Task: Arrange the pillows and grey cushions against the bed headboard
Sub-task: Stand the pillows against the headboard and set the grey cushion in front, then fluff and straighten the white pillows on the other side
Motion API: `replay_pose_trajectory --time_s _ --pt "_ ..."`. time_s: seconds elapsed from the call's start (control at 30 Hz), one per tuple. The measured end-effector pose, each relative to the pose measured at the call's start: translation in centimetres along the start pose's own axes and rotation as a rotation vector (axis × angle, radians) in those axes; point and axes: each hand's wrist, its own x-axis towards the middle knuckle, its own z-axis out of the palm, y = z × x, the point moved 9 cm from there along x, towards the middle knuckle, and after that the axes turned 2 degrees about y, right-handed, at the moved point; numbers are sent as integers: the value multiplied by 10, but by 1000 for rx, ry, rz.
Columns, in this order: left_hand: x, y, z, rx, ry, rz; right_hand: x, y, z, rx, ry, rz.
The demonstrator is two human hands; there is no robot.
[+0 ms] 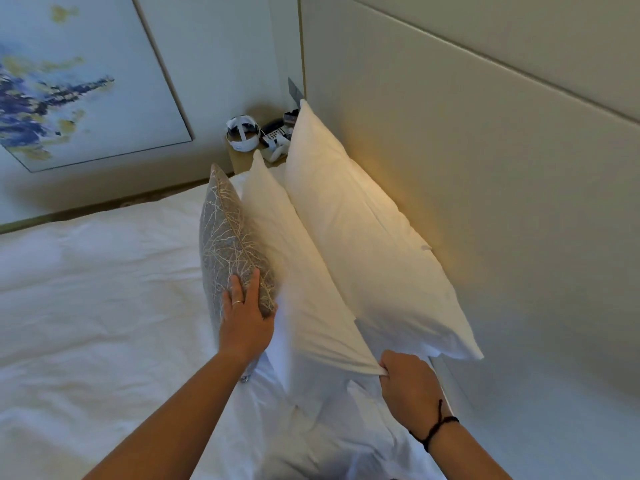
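Observation:
A white pillow (pixel 367 237) leans upright against the beige headboard (pixel 502 168). A second white pillow (pixel 304 271) stands in front of it. A grey cushion (pixel 228 237) with a pale branch pattern stands on edge against that second pillow. My left hand (pixel 246 313) lies flat on the near end of the grey cushion, fingers spread. My right hand (pixel 408 382) pinches the near corner of the second white pillow. More white pillow fabric (pixel 332 427) bunches below, between my forearms.
The white bedsheet (pixel 86 306) spreads to the left. A bedside table (pixel 242 157) at the far end holds a white headset, a telephone and small items. A framed painting (pixel 69 81) hangs on the far wall.

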Motion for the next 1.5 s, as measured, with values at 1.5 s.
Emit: replay_pose_trajectory --time_s 1.5 --pt "-557 161 191 220 -1265 1621 -678 -43 169 753 959 1903"
